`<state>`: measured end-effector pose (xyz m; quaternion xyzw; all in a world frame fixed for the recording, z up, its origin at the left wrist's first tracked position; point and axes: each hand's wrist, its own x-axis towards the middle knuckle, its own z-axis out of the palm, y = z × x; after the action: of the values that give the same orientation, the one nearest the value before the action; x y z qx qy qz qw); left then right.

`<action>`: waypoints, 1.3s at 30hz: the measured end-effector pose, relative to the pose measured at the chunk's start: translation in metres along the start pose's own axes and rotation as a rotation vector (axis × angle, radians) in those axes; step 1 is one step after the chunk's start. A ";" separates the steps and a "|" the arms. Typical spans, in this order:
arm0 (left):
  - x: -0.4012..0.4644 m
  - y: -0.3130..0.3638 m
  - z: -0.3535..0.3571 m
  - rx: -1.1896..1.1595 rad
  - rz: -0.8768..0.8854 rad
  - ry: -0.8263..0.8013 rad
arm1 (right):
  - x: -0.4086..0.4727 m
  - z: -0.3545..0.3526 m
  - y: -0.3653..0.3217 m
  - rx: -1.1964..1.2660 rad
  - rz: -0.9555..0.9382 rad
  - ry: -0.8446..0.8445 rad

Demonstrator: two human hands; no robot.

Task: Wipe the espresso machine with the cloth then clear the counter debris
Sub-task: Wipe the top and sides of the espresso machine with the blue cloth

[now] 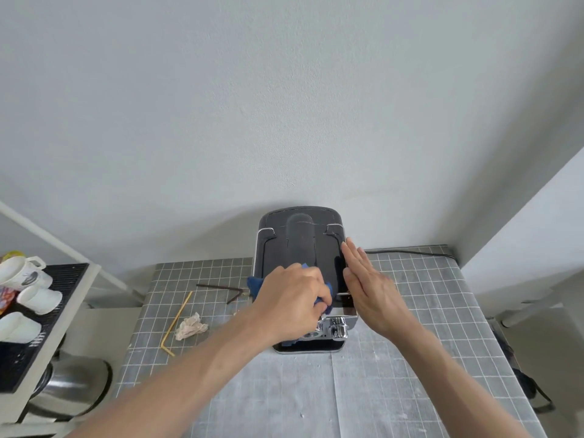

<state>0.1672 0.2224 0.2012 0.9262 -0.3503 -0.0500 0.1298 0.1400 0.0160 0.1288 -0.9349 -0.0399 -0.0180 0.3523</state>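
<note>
**Cloth on the machine top**

The left hand (292,297) is closed around a blue cloth (257,284) on top of the black espresso machine (300,248), which stands on the table (410,311). The right hand (369,286) lies flat and open against the machine's right edge, holding nothing. A crumpled tissue (190,326) and 2 straws lie to the left.

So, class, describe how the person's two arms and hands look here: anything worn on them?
Both forearms are bare; no sleeve shows anywhere in view. The left hand and right hand wear no gloves, and no rings, watch or bracelet can be seen.
</note>
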 end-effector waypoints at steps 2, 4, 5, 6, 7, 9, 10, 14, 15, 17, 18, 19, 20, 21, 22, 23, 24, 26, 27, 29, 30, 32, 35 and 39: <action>-0.006 0.001 -0.001 0.010 0.018 -0.001 | -0.001 -0.001 -0.001 -0.014 0.013 -0.011; -0.010 -0.002 0.000 -0.012 0.029 0.015 | -0.001 -0.002 -0.002 -0.034 0.019 -0.017; -0.012 -0.005 0.000 -0.035 0.035 0.021 | -0.002 -0.002 -0.002 -0.041 0.017 -0.017; -0.013 -0.009 0.001 -0.067 0.035 0.027 | -0.001 -0.002 -0.001 -0.042 0.015 -0.016; -0.011 -0.015 0.001 -0.102 0.029 0.041 | -0.001 -0.002 -0.001 -0.040 0.014 -0.017; 0.002 -0.030 0.001 -0.166 -0.010 0.097 | -0.001 -0.003 -0.002 -0.031 0.013 -0.024; 0.014 -0.039 0.002 -0.189 -0.040 0.128 | -0.002 -0.003 -0.002 -0.025 0.010 -0.024; 0.081 -0.071 -0.003 -0.187 -0.133 0.200 | -0.001 -0.002 -0.002 -0.030 0.012 -0.013; 0.094 -0.076 -0.006 -0.186 -0.155 0.212 | -0.002 -0.002 -0.003 -0.040 0.015 -0.010; 0.109 -0.084 -0.012 -0.181 -0.182 0.208 | -0.003 -0.002 -0.004 -0.069 0.023 -0.007; 0.111 -0.086 -0.014 -0.170 -0.179 0.196 | -0.003 -0.002 -0.005 -0.082 0.029 -0.008; 0.107 -0.085 -0.016 -0.159 -0.167 0.183 | -0.004 -0.003 -0.006 -0.089 0.033 -0.008; 0.099 -0.083 -0.017 -0.160 -0.156 0.164 | -0.004 -0.002 -0.007 -0.091 0.034 -0.005; 0.087 -0.078 -0.018 -0.175 -0.137 0.139 | -0.004 -0.002 -0.007 -0.093 0.034 0.001; 0.070 -0.071 -0.018 -0.197 -0.108 0.108 | -0.004 -0.001 -0.007 -0.095 0.035 0.007; 0.050 -0.063 -0.019 -0.221 -0.068 0.071 | -0.004 0.000 -0.007 -0.097 0.037 0.011; 0.029 -0.054 -0.019 -0.241 -0.025 0.026 | -0.003 0.001 -0.006 -0.096 0.038 0.013; -0.004 -0.039 -0.016 -0.254 0.031 -0.055 | -0.004 0.003 -0.005 -0.082 0.032 0.016; -0.011 -0.036 -0.015 -0.250 0.034 -0.075 | -0.003 0.004 -0.004 -0.069 0.029 0.019; -0.005 -0.039 -0.014 -0.251 0.022 -0.061 | -0.002 0.005 -0.003 -0.040 0.013 0.034; 0.006 -0.043 -0.014 -0.243 0.019 -0.035 | -0.001 0.005 -0.001 -0.034 0.004 0.039; 0.036 -0.054 -0.014 -0.198 -0.015 0.029 | 0.000 0.005 0.000 -0.037 -0.005 0.036; 0.084 -0.075 -0.017 -0.129 -0.124 0.109 | -0.001 0.004 -0.002 -0.053 -0.005 0.038; 0.128 -0.093 -0.024 -0.056 -0.175 0.108 | -0.001 0.002 -0.005 -0.081 0.007 0.024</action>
<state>0.3271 0.2094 0.1986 0.9506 -0.2591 -0.0211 0.1696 0.1383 0.0205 0.1308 -0.9483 -0.0315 -0.0296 0.3146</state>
